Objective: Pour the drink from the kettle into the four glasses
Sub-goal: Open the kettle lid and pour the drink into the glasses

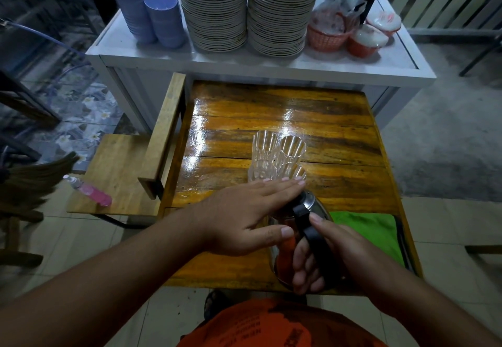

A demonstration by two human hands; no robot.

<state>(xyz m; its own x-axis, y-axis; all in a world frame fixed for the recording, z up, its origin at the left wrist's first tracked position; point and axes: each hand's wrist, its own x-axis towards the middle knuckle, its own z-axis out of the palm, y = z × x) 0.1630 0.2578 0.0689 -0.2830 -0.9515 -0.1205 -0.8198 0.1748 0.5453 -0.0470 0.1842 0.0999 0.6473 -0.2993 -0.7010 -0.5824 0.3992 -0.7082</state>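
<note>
A steel kettle [315, 205] with a black handle stands near the front of the glossy wooden table [339, 183]. My right hand [334, 251] is wrapped around the handle. My left hand [244, 213] lies flat over the kettle's lid, fingers stretched out and together, fingertips near the spout side. Just beyond the kettle, several clear ribbed glasses [277, 156] stand in a tight cluster, upright and empty as far as I can see. The kettle's body is mostly hidden under my hands.
A green cloth [372, 230] lies on the table right of the kettle. Behind the table a white cabinet [244, 67] carries plate stacks [250, 12], purple bowls [152, 7] and red baskets [350, 31]. On the left a wooden chair [122, 167] holds a pink bottle [89, 192].
</note>
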